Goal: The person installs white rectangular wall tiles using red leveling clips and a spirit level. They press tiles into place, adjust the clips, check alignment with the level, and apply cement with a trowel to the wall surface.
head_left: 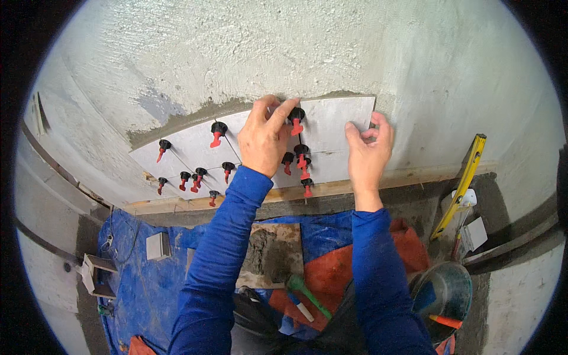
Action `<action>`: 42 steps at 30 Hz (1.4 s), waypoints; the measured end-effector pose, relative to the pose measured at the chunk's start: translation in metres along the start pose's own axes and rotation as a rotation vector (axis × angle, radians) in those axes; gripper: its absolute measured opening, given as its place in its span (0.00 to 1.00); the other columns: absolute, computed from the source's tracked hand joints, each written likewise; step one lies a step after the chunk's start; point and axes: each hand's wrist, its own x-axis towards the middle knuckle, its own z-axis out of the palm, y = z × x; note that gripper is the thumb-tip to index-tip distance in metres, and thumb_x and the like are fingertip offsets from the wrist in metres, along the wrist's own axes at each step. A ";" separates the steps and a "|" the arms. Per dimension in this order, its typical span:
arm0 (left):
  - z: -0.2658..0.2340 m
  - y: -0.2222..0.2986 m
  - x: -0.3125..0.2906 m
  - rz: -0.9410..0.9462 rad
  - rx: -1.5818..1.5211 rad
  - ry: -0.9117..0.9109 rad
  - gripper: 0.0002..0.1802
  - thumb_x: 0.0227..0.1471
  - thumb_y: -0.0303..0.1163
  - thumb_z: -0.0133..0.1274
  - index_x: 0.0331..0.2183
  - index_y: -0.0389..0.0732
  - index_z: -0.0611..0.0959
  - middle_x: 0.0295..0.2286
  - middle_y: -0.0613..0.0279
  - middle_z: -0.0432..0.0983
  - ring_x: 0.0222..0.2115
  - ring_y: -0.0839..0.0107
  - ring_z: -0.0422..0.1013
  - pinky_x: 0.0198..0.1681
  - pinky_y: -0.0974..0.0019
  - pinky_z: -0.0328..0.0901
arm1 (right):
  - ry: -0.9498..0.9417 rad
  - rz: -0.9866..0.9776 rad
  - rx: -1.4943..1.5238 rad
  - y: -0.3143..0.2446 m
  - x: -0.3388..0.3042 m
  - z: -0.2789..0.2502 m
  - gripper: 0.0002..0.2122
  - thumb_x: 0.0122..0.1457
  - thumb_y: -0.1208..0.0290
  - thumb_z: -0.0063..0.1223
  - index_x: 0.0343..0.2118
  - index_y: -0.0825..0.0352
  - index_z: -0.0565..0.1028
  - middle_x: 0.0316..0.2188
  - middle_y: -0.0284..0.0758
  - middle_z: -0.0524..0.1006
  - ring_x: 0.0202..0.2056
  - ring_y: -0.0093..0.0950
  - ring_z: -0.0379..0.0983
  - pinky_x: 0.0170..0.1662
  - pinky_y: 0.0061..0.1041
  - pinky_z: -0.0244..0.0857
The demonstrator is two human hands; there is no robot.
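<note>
Rough grey wall (331, 53) fills upper frame. Left hand (263, 142), upper centre: fingers curled beside red-black clip (297, 122), can't tell if gripping. Grey tile (328, 125), right of centre: long axis left-right, free end pointing right. Right hand (370, 155) pinches that end's edge.
</note>
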 end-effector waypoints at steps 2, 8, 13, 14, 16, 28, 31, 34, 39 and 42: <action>0.000 0.001 0.000 -0.004 -0.002 0.007 0.35 0.38 0.18 0.64 0.49 0.57 0.86 0.43 0.63 0.75 0.35 0.62 0.79 0.35 0.60 0.75 | 0.003 -0.003 0.006 -0.001 0.000 0.001 0.26 0.50 0.75 0.70 0.53 0.70 0.74 0.43 0.37 0.73 0.35 0.29 0.68 0.41 0.32 0.68; 0.003 -0.001 0.000 0.013 0.008 0.020 0.34 0.37 0.17 0.64 0.48 0.58 0.86 0.43 0.64 0.75 0.34 0.63 0.79 0.33 0.61 0.75 | -0.006 -0.035 -0.061 0.001 -0.002 -0.001 0.26 0.48 0.75 0.69 0.53 0.69 0.75 0.42 0.37 0.73 0.34 0.28 0.68 0.41 0.31 0.68; 0.004 0.001 -0.001 0.007 0.036 0.024 0.34 0.38 0.18 0.65 0.49 0.58 0.86 0.43 0.64 0.75 0.34 0.64 0.79 0.34 0.60 0.75 | -0.022 -0.044 -0.047 0.003 -0.001 -0.003 0.29 0.46 0.77 0.69 0.54 0.68 0.74 0.43 0.37 0.74 0.33 0.28 0.69 0.40 0.30 0.68; 0.003 0.002 0.000 0.014 0.041 0.027 0.34 0.38 0.18 0.65 0.49 0.58 0.86 0.43 0.64 0.75 0.34 0.64 0.79 0.34 0.60 0.75 | -0.027 -0.031 -0.042 0.002 -0.001 -0.003 0.29 0.45 0.77 0.69 0.55 0.68 0.74 0.43 0.37 0.73 0.33 0.28 0.69 0.39 0.29 0.68; 0.001 0.004 0.001 -0.012 0.025 -0.011 0.34 0.38 0.18 0.65 0.49 0.58 0.85 0.44 0.63 0.75 0.35 0.63 0.79 0.35 0.60 0.76 | -0.034 -0.044 -0.045 0.000 -0.003 -0.004 0.31 0.45 0.77 0.70 0.56 0.68 0.73 0.44 0.38 0.73 0.33 0.28 0.69 0.39 0.29 0.69; 0.021 0.035 -0.028 -0.437 -0.109 0.137 0.33 0.42 0.41 0.78 0.43 0.35 0.77 0.37 0.54 0.75 0.32 0.60 0.75 0.37 0.59 0.73 | -0.054 0.001 -0.034 -0.008 -0.011 -0.002 0.35 0.49 0.73 0.73 0.61 0.72 0.69 0.51 0.40 0.70 0.33 0.26 0.73 0.42 0.29 0.71; 0.033 0.053 -0.025 -0.597 -0.182 0.192 0.35 0.44 0.50 0.76 0.40 0.35 0.75 0.31 0.52 0.76 0.30 0.58 0.75 0.36 0.55 0.71 | -0.063 0.017 -0.020 -0.009 -0.010 -0.001 0.36 0.48 0.74 0.71 0.62 0.73 0.68 0.54 0.43 0.70 0.33 0.27 0.73 0.41 0.30 0.72; 0.044 0.067 -0.019 -0.715 -0.186 0.255 0.34 0.46 0.50 0.75 0.40 0.35 0.75 0.30 0.53 0.76 0.30 0.58 0.75 0.37 0.56 0.70 | -0.061 0.029 -0.006 -0.010 -0.011 0.000 0.36 0.48 0.75 0.70 0.62 0.74 0.67 0.56 0.45 0.69 0.33 0.28 0.74 0.40 0.30 0.72; 0.053 0.075 -0.017 -0.770 -0.240 0.363 0.31 0.48 0.44 0.74 0.40 0.34 0.75 0.31 0.53 0.75 0.31 0.62 0.73 0.38 0.59 0.70 | -0.072 0.060 0.065 -0.008 -0.010 0.000 0.36 0.49 0.74 0.70 0.63 0.74 0.67 0.56 0.45 0.70 0.34 0.27 0.74 0.40 0.30 0.72; 0.051 0.073 -0.024 -0.737 -0.355 0.383 0.29 0.48 0.39 0.75 0.43 0.34 0.75 0.34 0.54 0.74 0.32 0.64 0.73 0.38 0.61 0.70 | -0.080 0.054 0.087 -0.007 -0.007 -0.001 0.35 0.50 0.74 0.70 0.62 0.74 0.68 0.54 0.44 0.70 0.34 0.27 0.74 0.41 0.30 0.72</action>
